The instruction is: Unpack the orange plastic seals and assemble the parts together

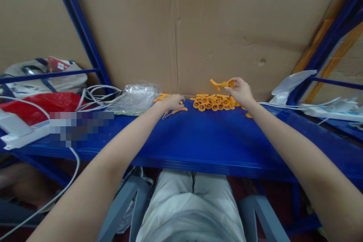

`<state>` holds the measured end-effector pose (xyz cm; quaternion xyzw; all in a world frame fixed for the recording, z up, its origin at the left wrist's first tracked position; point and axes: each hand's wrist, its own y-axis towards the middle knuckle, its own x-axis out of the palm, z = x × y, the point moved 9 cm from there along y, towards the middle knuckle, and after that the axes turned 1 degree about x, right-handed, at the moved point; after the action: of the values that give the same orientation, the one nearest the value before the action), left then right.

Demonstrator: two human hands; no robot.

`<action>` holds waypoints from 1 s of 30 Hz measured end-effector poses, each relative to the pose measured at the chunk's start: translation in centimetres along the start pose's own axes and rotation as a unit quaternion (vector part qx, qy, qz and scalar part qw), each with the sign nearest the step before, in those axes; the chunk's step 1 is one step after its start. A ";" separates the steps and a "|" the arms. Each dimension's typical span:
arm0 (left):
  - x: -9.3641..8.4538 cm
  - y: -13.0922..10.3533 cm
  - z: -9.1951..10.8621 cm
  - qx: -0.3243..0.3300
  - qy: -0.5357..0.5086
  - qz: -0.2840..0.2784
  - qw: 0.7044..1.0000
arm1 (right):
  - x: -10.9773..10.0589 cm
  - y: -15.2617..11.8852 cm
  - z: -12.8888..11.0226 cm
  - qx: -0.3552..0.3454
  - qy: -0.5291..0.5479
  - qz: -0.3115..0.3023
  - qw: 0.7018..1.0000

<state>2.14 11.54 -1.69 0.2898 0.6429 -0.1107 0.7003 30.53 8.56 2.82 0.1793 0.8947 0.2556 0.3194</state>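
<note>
My right hand (239,90) is raised above the back of the blue table, its fingers closed on the wide end of an orange horn-shaped piece (219,84). The bent, narrow end of that piece points left. Below and to the left lies a stacked group of similar orange horn-shaped pieces (215,103), most with their round openings facing me. My left hand (172,102) is lowered among more orange pieces (180,110), with small metal chains (166,115) beside them. Its fingers are curled; what they hold, if anything, is partly hidden.
A cardboard sheet (227,34) stands behind the blue table (193,140). Clear plastic bags (138,96), white cables (96,96) and a red bag (62,102) lie at left. A power strip (331,110) and a whitish plastic item (289,87) are at right, near blue posts.
</note>
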 end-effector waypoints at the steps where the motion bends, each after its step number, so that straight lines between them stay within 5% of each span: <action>1: 0.9 -0.1 -0.8 -0.008 0.005 -0.034 0.999 | 0.1 0.0 -0.3 -0.018 -0.046 0.004 0.999; 5: 3.1 -0.8 -1.8 0.015 0.027 -0.072 0.997 | 1.8 -0.6 -1.3 -0.062 -0.205 -0.001 0.977; 15: 3.1 -0.8 -1.9 0.025 0.064 -0.010 0.998 | 8.2 -3.2 -3.4 -0.143 -0.457 -0.115 0.870; 30: 2.7 -1.2 0.5 -0.041 0.109 0.024 0.993 | 10.3 -2.6 -1.7 -0.051 -0.428 -0.219 0.876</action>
<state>2.36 10.88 -4.63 0.2866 0.7124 -0.0357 0.6396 21.44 10.87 -2.51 0.0546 0.6732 0.1226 0.7272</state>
